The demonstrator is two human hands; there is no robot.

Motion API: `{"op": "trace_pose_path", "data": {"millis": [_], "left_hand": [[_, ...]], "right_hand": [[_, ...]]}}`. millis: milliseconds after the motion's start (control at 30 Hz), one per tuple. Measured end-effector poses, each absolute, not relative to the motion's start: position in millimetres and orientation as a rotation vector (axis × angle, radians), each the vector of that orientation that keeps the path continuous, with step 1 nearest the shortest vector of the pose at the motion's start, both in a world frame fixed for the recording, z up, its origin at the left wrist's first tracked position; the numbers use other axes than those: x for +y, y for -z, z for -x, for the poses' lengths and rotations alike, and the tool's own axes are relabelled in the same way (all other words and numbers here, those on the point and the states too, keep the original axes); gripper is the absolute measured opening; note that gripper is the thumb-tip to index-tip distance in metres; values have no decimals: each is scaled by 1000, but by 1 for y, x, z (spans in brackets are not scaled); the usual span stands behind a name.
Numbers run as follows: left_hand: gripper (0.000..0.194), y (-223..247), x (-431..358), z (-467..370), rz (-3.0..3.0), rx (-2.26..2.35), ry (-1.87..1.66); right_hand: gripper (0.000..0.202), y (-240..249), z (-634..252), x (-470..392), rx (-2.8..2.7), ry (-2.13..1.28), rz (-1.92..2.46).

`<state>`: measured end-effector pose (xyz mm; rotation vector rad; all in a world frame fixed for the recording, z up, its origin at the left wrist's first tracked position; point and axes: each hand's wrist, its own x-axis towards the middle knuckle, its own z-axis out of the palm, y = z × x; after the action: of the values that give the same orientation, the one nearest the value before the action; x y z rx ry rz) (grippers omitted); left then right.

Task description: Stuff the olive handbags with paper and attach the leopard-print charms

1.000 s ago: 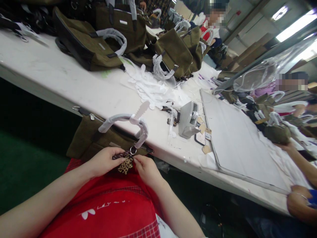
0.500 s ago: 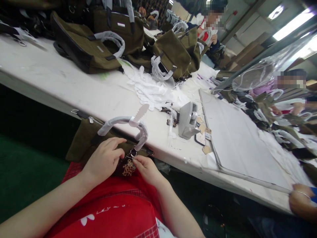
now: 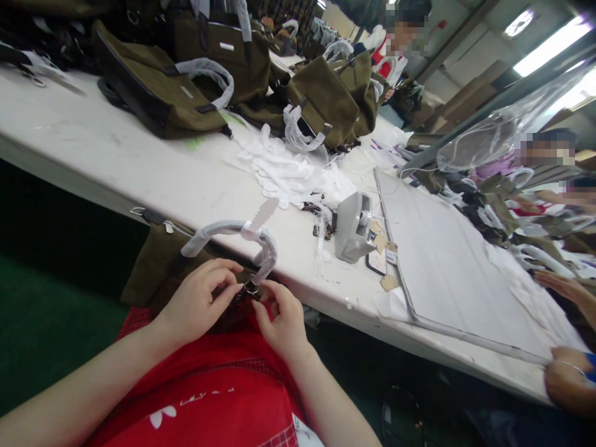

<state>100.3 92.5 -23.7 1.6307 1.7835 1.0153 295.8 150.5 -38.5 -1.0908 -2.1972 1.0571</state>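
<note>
An olive-green handbag (image 3: 144, 267) leans at the table's near edge, against my lap. Its handle (image 3: 223, 228) is wrapped in white film and carries a pale paper strip (image 3: 261, 218). At the handle's base is a small metal ring clasp (image 3: 251, 287). My left hand (image 3: 202, 301) is closed, with its thumb and fingertips at the clasp's left side. From the right, my right hand (image 3: 284, 316) curls its index finger and thumb around the clasp. Dark material below the clasp is mostly hidden between the hands.
Olive bags (image 3: 161, 81) are heaped at the back of the white table (image 3: 139, 180). White gloves (image 3: 279, 167), a grey tape dispenser (image 3: 354, 226), leopard-print pieces (image 3: 323, 217), a phone (image 3: 376, 261) and tags lie ahead. Co-workers are across and to the right; a person's arm (image 3: 570, 379) rests at the right edge.
My left thumb and fingers have come in to the clasp. My right hand has shifted up, its index finger now over the ring. The leopard-print piece below it no longer shows.
</note>
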Motion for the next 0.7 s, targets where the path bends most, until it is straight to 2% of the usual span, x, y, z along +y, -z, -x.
{"op": "trace_pose_path", "data": {"millis": [33,100,200,333,467,567,700], "left_hand": [[26,22,93,-100,-1556,1749,-1024],[27,22,92,-101,-1440,1663,-1017],[28,24,90,-105,-1378,1580,-1005],[28,28,82,-108,-1534,1787,-929],[16,35,76,-117,-1824,1944,-596],[17,37,78,-124,-1779,1996,-445],[20,33,84,-120,-1597,1963,-466]], "right_hand": [[35,37,-295,149,-2218,-1085,999],[25,39,-292,149,-2238,-1174,866],[12,46,-289,150,-2123,-1277,927],[15,55,-291,153,-1924,-1476,1038],[17,56,-294,154,-1812,-1672,1005],[16,51,-295,157,-1879,-1676,967],[17,41,-295,163,-2112,-1623,959]]}}
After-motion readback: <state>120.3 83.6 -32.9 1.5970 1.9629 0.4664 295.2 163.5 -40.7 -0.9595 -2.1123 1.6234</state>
